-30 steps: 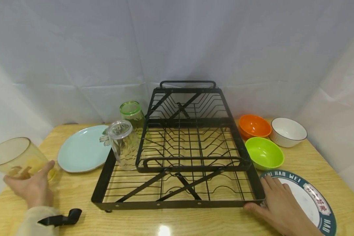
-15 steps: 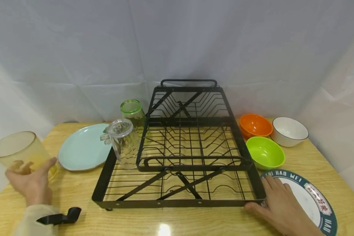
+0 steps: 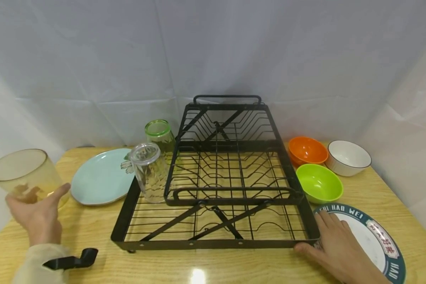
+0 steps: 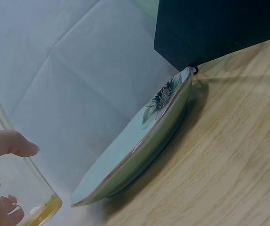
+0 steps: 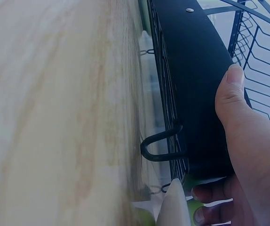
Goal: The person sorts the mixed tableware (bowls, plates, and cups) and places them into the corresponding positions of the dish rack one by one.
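Observation:
In the head view my left hand [image 3: 39,215] holds a yellowish clear glass [image 3: 23,169] at the far left, its wide mouth up. The left wrist view shows the thumb and fingertips around the glass [image 4: 29,188], whose base is yellow. On the right, my right hand [image 3: 337,246] grips the front right corner of a black two-tier dish rack [image 3: 216,245]. In the right wrist view its thumb presses the rack's side panel [image 5: 196,89], with fingers curled beneath. A clear glass [image 3: 147,173] and a green-tinted glass [image 3: 159,136] stand at the rack's left side.
A pale blue plate [image 3: 96,177] with a flower print lies left of the rack. Orange [image 3: 307,150], white [image 3: 348,157] and green [image 3: 319,183] bowls stand at the right. A green-rimmed white plate [image 3: 365,236] lies partly under my right hand. White cloth [image 3: 213,51] hangs behind.
My left hand has raised the yellowish glass slightly and moved a little to the right. The right hand keeps its hold on the rack corner.

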{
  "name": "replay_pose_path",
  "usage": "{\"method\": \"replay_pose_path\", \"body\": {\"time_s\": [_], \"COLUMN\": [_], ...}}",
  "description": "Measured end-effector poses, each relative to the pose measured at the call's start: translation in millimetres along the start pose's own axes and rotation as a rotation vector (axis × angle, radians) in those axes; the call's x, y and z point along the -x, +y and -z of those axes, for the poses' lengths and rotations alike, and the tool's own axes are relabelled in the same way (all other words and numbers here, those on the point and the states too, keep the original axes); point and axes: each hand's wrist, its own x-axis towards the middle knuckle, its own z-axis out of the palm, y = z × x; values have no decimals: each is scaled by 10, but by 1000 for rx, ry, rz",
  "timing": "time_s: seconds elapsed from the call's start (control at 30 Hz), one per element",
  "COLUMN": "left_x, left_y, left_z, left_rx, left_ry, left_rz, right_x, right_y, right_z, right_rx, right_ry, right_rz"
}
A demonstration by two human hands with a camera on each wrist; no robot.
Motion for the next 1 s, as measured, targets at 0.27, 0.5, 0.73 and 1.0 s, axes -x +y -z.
{"method": "replay_pose_path", "body": {"time_s": [0.27,0.5,0.73,1.0], "left_x": [48,171,436,604], "left_y": [27,48,-37,-78], "left_z": [-18,4,182,177], "left_rx": [-52,-174,-577,-594], "left_ry": [-42,-149,-331,-425], "left_rz": [-63,-129,-276,-348], "right_x": [-4,5,-6,8], "right_y": [-4,-7,-25,-23], "right_z": [-5,1,9,19], "right_rx": [-13,-29,-23,-15], "right_ry": [13,30,28,28], "right_rz": [19,34,29,13]}}
